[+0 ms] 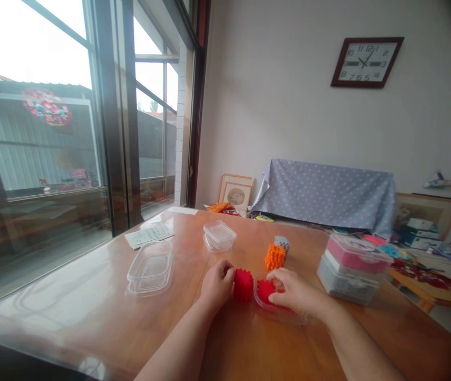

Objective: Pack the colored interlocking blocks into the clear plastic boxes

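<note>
A stack of red toothed pieces point(243, 286) stands on the table in front of me. My left hand point(218, 283) is closed at its left side, with thumb and fingertips together; what they hold, if anything, is too small to tell. To the right, a clear plastic container point(260, 302) has more red pieces point(265, 289) in it. Over this container my right hand point(288, 290) has its fingers curled round the red pieces, partly covering them. Behind them an orange stack point(275, 257) and a grey stack point(282, 243) stand close together.
On the left of the wooden table point(185, 328) lies an open clear container point(152, 267), near a written paper sheet point(149, 235). Smaller clear containers point(219, 235) sit farther back. Stacked boxes with a pink layer point(352, 267) stand at the right.
</note>
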`<action>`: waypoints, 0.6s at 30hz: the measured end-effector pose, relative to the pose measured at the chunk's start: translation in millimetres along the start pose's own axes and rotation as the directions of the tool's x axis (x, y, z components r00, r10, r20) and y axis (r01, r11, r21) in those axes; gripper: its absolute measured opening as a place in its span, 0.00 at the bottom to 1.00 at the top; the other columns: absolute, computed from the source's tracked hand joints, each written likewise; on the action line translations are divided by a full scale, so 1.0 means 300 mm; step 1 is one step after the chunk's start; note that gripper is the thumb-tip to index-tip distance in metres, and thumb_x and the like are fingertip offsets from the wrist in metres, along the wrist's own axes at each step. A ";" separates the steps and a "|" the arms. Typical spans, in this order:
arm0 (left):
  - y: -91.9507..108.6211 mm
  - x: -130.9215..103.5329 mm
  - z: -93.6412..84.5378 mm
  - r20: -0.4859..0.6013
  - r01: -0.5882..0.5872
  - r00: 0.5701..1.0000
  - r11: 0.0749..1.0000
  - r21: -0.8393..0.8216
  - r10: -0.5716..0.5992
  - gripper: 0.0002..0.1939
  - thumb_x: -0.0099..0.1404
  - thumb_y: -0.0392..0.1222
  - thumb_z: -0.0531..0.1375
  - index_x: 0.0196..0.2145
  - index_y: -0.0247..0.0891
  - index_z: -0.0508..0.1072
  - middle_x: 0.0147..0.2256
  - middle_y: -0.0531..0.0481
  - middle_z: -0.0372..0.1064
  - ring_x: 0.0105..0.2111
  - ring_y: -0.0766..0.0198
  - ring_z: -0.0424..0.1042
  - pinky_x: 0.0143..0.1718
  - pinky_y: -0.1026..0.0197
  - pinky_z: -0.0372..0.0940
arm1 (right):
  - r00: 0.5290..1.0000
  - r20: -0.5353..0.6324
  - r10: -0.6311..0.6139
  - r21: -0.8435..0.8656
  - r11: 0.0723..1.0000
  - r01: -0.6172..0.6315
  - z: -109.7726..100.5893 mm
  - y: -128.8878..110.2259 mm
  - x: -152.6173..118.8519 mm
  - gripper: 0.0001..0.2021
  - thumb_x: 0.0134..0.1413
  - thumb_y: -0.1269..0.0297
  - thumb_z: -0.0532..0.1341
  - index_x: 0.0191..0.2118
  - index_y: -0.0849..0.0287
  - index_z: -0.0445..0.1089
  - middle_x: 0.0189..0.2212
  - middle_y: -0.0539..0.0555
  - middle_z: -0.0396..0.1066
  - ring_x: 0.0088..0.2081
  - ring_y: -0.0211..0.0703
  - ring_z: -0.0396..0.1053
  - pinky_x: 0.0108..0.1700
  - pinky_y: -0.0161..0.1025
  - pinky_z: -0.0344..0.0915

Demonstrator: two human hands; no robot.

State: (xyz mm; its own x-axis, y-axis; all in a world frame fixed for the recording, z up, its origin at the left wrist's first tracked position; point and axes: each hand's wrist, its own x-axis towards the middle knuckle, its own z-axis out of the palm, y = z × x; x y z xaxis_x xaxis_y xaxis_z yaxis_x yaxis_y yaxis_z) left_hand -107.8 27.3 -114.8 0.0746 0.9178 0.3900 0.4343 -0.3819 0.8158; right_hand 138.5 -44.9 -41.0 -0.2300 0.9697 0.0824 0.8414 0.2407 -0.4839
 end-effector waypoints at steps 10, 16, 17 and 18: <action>-0.002 0.002 0.002 0.006 -0.011 1.000 1.000 0.012 0.011 0.07 0.65 0.38 0.55 0.30 0.39 0.72 0.30 0.53 0.73 0.31 0.65 0.70 0.32 0.65 0.58 | 0.999 0.023 0.037 -0.017 0.999 -0.037 0.008 -0.021 -0.016 0.09 0.58 0.66 0.56 0.37 0.57 0.74 0.34 0.51 0.78 0.36 0.43 0.72 0.37 0.35 0.59; 0.001 0.000 0.000 0.006 -0.026 1.000 1.000 0.016 0.025 0.07 0.65 0.38 0.55 0.30 0.39 0.71 0.30 0.53 0.73 0.31 0.65 0.69 0.32 0.65 0.57 | 0.998 0.063 -0.004 -0.166 0.986 0.015 0.022 -0.078 -0.026 0.13 0.60 0.65 0.53 0.30 0.56 0.74 0.29 0.50 0.77 0.32 0.41 0.70 0.33 0.36 0.54; 0.002 -0.001 -0.001 0.007 -0.026 1.000 0.999 0.018 0.026 0.06 0.65 0.38 0.55 0.30 0.39 0.71 0.30 0.53 0.73 0.31 0.65 0.69 0.32 0.65 0.57 | 0.998 0.062 -0.016 -0.154 0.988 0.026 0.022 -0.083 -0.027 0.13 0.61 0.65 0.53 0.32 0.56 0.75 0.30 0.51 0.78 0.34 0.42 0.71 0.34 0.36 0.55; 0.003 -0.001 -0.001 0.008 -0.026 1.000 0.999 0.020 0.026 0.06 0.65 0.38 0.55 0.30 0.39 0.71 0.30 0.53 0.73 0.31 0.65 0.69 0.32 0.65 0.57 | 0.998 0.057 -0.023 -0.129 0.991 0.031 0.022 -0.084 -0.028 0.13 0.61 0.64 0.53 0.35 0.55 0.76 0.33 0.51 0.79 0.36 0.43 0.73 0.36 0.36 0.58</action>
State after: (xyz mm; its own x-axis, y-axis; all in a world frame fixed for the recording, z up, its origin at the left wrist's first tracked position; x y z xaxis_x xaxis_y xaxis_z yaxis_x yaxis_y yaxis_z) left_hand -107.7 26.8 -114.1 0.0925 0.9085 0.4074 0.4500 -0.4032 0.7969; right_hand 116.2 -59.5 -35.3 -0.2771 0.9598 0.0440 0.8899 0.2736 -0.3649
